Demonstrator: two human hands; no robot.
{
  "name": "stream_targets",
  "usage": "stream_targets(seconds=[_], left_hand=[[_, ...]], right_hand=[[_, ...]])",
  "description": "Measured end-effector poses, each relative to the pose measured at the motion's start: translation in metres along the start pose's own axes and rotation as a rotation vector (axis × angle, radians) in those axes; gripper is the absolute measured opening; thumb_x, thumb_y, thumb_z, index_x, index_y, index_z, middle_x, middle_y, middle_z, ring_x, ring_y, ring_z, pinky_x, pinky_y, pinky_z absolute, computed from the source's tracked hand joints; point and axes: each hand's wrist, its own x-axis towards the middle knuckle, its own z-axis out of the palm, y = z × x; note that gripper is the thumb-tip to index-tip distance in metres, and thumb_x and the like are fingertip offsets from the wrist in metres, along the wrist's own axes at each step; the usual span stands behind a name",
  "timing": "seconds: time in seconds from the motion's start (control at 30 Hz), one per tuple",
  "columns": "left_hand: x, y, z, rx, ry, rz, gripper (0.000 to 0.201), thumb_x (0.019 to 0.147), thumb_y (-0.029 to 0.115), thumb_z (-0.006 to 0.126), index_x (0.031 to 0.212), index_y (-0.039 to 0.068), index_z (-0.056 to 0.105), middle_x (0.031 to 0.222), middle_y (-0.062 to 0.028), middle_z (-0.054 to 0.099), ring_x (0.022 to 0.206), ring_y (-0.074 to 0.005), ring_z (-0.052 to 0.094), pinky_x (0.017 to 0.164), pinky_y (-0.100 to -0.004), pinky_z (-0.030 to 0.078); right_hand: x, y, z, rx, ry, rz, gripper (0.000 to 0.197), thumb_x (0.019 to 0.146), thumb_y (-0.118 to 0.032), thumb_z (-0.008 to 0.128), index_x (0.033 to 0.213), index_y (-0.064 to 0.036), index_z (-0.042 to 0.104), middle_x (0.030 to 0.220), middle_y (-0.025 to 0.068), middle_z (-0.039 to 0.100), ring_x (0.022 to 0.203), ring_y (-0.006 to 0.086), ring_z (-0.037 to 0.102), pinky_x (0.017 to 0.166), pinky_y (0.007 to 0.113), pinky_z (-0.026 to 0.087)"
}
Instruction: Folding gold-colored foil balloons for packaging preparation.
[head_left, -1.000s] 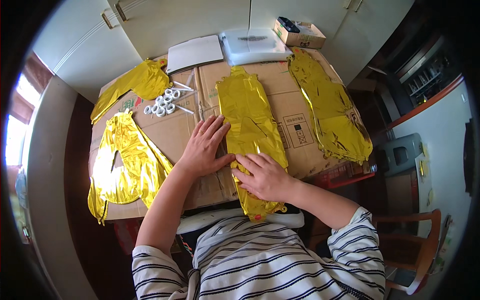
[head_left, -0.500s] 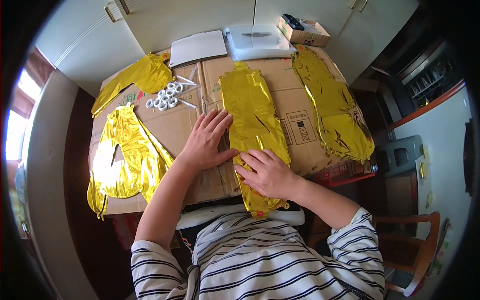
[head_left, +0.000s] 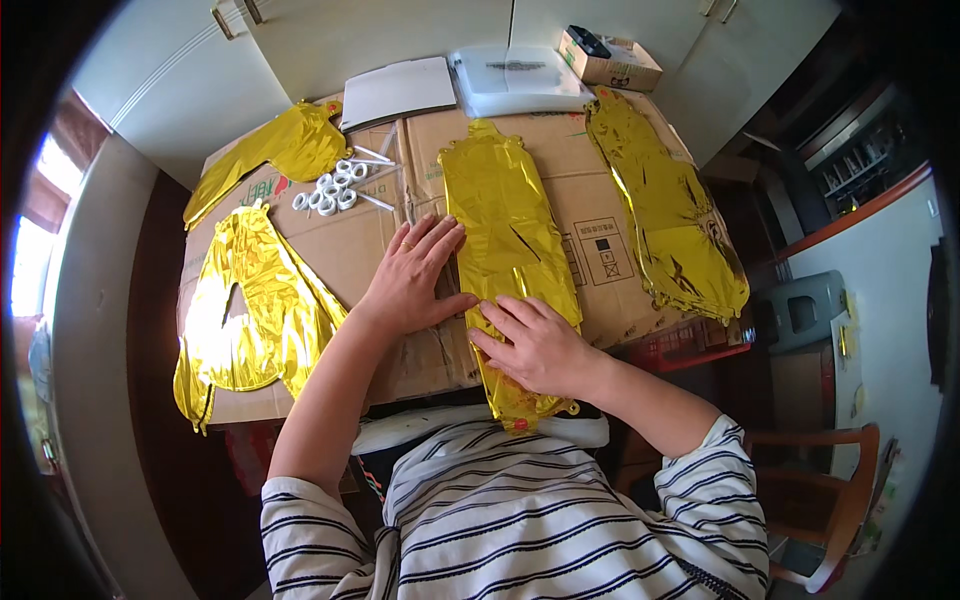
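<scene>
A flat gold foil balloon (head_left: 505,215) lies lengthwise in front of me, its near end hanging over the table's front edge. Along its left edge rests my left hand (head_left: 412,275), fingers stretched out and together, the thumb touching the foil. My right hand (head_left: 535,345) lies on the balloon's lower part with its fingers spread and slightly bent; nothing shows in its grasp. To the left are a shiny A-shaped foil balloon (head_left: 290,315) and, farther back, another gold foil balloon (head_left: 310,145). A pile of long gold foil balloons (head_left: 665,215) lies at the right.
Cardboard (head_left: 400,215) covers the table. Several white ribbon rolls (head_left: 328,190) and white straws (head_left: 375,201) lie at the left. At the back are a white board (head_left: 398,93), a stack of clear plastic bags (head_left: 520,85) and a small box (head_left: 612,62). A wooden chair (head_left: 850,500) stands at right.
Both hands stay in almost the same place on the balloon. The view shifts very slightly; nothing is picked up or let go.
</scene>
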Motion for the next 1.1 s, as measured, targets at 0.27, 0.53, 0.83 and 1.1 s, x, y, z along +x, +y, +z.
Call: stream_targets(seconds=[0.27,0.53,0.83,1.1], left_hand=[[-0.001,0.002,0.0,0.002,0.017,0.013,0.086,0.08,0.052,0.077,0.146,0.005,0.047,0.155,-0.0176,0.044,0.147,-0.0388,0.034,0.122,-0.0552,0.024],[-0.021,0.016,-0.009,-0.053,0.087,0.092,0.076,0.084,0.041,0.077,0.145,0.005,0.048,0.145,-0.0181,0.052,0.142,-0.0389,0.041,0.121,-0.0556,0.026],[-0.025,0.026,-0.001,-0.051,-0.005,0.024,0.084,0.084,0.044,0.075,0.15,0.006,0.041,0.152,-0.0148,0.047,0.147,-0.0362,0.036,0.123,-0.0545,0.022],[-0.023,0.025,-0.004,-0.039,-0.046,0.006,0.092,0.078,0.047,0.077,0.152,0.006,0.038,0.152,-0.0124,0.047,0.148,-0.0348,0.033,0.124,-0.056,0.019]], right_hand=[[-0.028,-0.002,-0.022,0.007,0.035,0.15,0.045,0.089,-0.028,0.07,0.127,-0.0064,0.063,0.129,0.0181,0.06,0.123,0.0341,0.054,0.109,0.048,0.039],[-0.071,0.025,-0.026,0.179,0.307,0.434,0.027,0.087,-0.011,0.073,0.112,-0.0019,0.069,0.121,0.0123,0.064,0.11,0.0316,0.062,0.096,0.043,0.051],[-0.047,0.052,-0.017,0.028,0.195,0.593,0.038,0.085,-0.028,0.079,0.116,-0.0084,0.07,0.122,0.0081,0.061,0.115,0.0316,0.056,0.1,0.046,0.045],[-0.053,0.054,-0.009,0.011,0.197,0.506,0.042,0.088,-0.028,0.076,0.122,-0.0047,0.066,0.128,0.0166,0.058,0.12,0.0354,0.054,0.103,0.046,0.044]])
